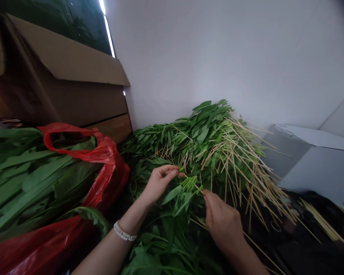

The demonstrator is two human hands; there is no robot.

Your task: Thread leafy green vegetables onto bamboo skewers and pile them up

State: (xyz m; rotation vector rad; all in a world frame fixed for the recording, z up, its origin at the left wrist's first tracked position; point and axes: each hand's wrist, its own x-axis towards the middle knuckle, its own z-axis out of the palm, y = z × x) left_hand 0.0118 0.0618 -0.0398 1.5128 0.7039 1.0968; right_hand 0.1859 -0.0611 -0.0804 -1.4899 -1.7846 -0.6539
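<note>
My left hand [162, 181] pinches a green leaf stem at its fingertips, close to the middle of the view. Wrapped round a thin wooden skewer, my right hand [223, 219] points its tip to the upper left. Several green leaves [179, 196] are threaded by their stems near that tip and hang between my hands. Beyond lies a heap of leafy skewers [203, 131], their bare wooden ends [240, 160] fanning to the right. Loose leaves [160, 248] lie below my hands. My right palm hides part of the skewer.
At the left, a red plastic bag [109, 164] holds long green leaves [31, 183]. Behind it stands an open cardboard box [80, 95]. A white box [312, 160] is at the right, with bare skewers [323, 221] in front. A white wall [218, 49] rises behind the heap.
</note>
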